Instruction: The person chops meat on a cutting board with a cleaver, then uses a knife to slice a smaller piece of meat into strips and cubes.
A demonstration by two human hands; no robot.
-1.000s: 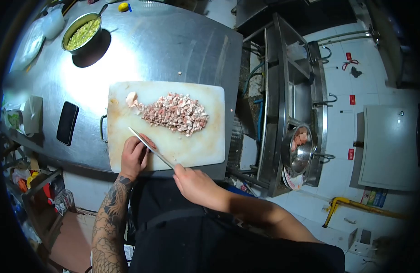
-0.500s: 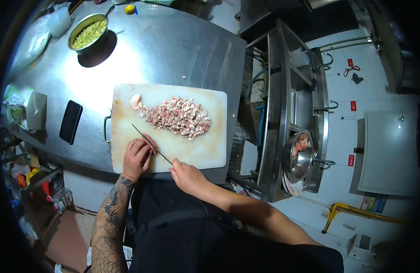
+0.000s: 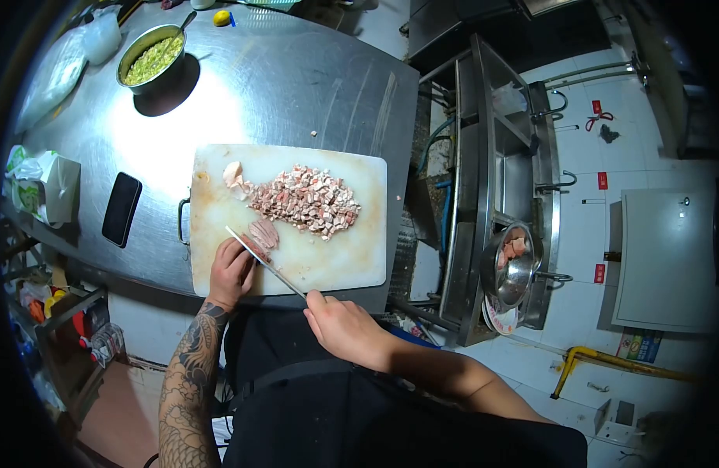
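My right hand (image 3: 342,326) is wrapped round the handle of a knife (image 3: 278,274), its blade slanting up and left across the cutting board. Curled fingers of my left hand (image 3: 231,270) press on a piece of meat (image 3: 256,247), right beside the blade; fingers and blade hide part of it. Thin meat slices (image 3: 263,232) lie just beyond the blade. Further up the white cutting board (image 3: 336,265) is a heap of diced meat (image 3: 309,201), with a pale lump of fat (image 3: 232,173) at its left end.
A black phone (image 3: 122,209) lies left of the board's handle (image 3: 183,221). At the far left of the steel table (image 3: 297,93) stands a pot (image 3: 152,58) of chopped green food. To the right, a metal bowl (image 3: 513,267) with meat sits at the sink (image 3: 515,183).
Slices of meat now lie apart on the far side of the blade. My right hand has shifted slightly right, and the blade has turned to show its bright flat side.
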